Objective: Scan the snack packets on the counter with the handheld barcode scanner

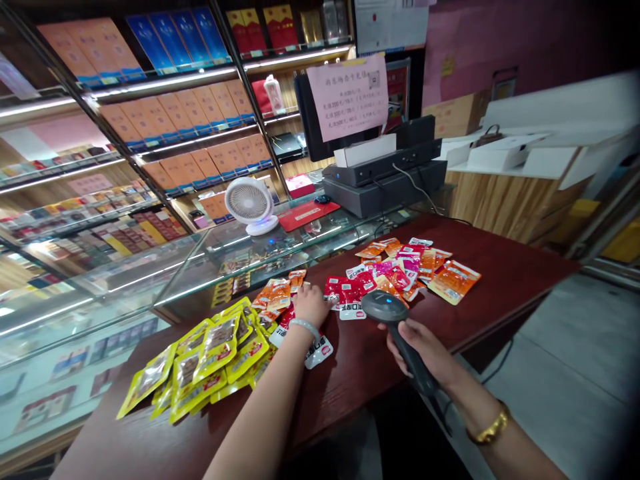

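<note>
My right hand (417, 350) is wrapped round the handle of a dark barcode scanner (385, 307). The scanner's head hangs over the near edge of a pile of red, pink and orange snack packets (395, 267). My left hand (311, 305), with a pale bangle at its wrist, rests on red packets (320, 350) that stick out beneath it. Its thumb is spread from the fingers, whose tips are partly hidden. Just beyond it lie orange packets (273, 295). To its left is a heap of yellow snack packets (215, 353).
The packets lie on a dark red-brown tabletop (350, 373). Behind it stands a glass display counter (200, 273) with a white fan (250, 203), a red mat (307, 215) and a monitor (305, 120) over a dark cash drawer (385, 187). Shelves of boxes (185, 110) line the back.
</note>
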Demonstrator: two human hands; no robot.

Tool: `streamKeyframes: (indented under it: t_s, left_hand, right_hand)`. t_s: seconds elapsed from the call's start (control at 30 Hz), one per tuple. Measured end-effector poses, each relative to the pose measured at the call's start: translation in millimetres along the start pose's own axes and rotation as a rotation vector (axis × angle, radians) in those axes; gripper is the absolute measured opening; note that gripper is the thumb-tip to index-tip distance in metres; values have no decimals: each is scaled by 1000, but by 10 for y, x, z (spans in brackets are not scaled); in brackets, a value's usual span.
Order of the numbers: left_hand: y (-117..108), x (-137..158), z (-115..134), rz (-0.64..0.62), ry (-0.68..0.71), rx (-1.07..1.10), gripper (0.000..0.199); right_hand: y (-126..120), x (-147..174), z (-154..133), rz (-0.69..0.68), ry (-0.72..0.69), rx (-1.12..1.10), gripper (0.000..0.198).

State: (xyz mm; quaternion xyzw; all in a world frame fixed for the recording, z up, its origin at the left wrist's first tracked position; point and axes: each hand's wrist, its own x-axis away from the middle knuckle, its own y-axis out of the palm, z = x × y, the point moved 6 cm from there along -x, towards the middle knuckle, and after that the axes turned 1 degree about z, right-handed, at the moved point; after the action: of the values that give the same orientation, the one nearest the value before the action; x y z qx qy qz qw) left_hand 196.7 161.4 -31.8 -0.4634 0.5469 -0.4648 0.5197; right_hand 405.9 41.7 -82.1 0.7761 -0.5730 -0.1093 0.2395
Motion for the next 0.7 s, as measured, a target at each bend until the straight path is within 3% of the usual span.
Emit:
streamKeyframes:
  t_s: [0.17, 0.3, 0.47, 0.7]
  left_hand:
    - [105, -1, -59, -44, -41, 203, 31]
    - [33, 67, -118, 83, -39, 340, 24]
    - [-94, 148, -93, 224, 14, 324, 18]
    - [-171, 185, -123, 255, 61, 376, 14]
  right_hand:
    - [12, 3, 8, 2, -4, 26, 51]
    - [82, -32, -53, 3, -53, 43, 47]
    - [238, -120, -233, 14, -143, 45, 44]
    - [424, -250, -319, -19, -157, 71, 46]
